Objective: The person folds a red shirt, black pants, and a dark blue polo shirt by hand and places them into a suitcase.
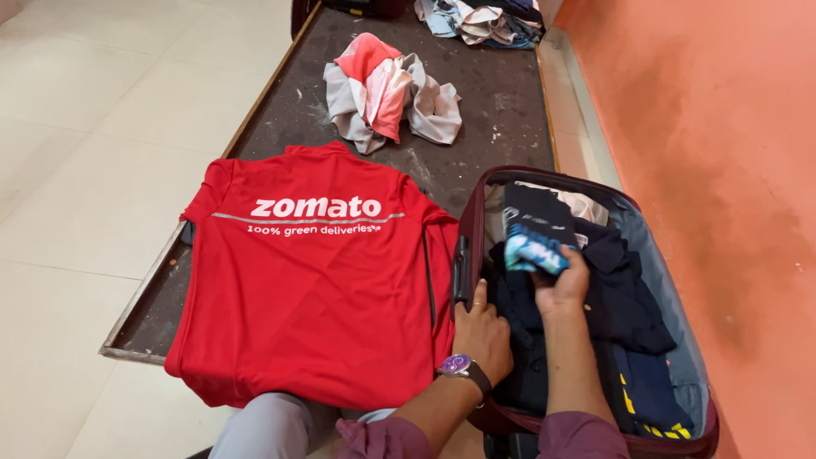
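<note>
The right hand [563,285] is closed around a small folded dark cloth with a light blue print [534,242], fingers curled over its near end and thumb on the left side. The cloth's long axis runs away from the person, toward the far wall of the suitcase, tilted slightly left; its printed end sits nearest the hand. It lies inside an open maroon suitcase [680,340], on top of a pile of dark navy clothes [625,297]. The right forearm comes up from the bottom edge almost straight, wrist slightly bent back.

The left hand [482,336] rests just beside it, palm down, fingers loosely bent and pressed against the dark clothes at the suitcase's left rim; it grips nothing clearly. It wears a ring and a wristwatch [459,367]. Its forearm angles in from lower left, with a maroon sleeve [382,438] pushed up.

Left of the suitcase, a red shirt with white lettering [310,280] lies flat, back up, collar pointing away, on a dark raised slab [501,102]. Further off sits a crumpled grey and pink garment [387,89], and beyond it a heap of clothes [480,21]. An orange wall [722,127] stands to the right, pale floor tiles [85,127] to the left.
</note>
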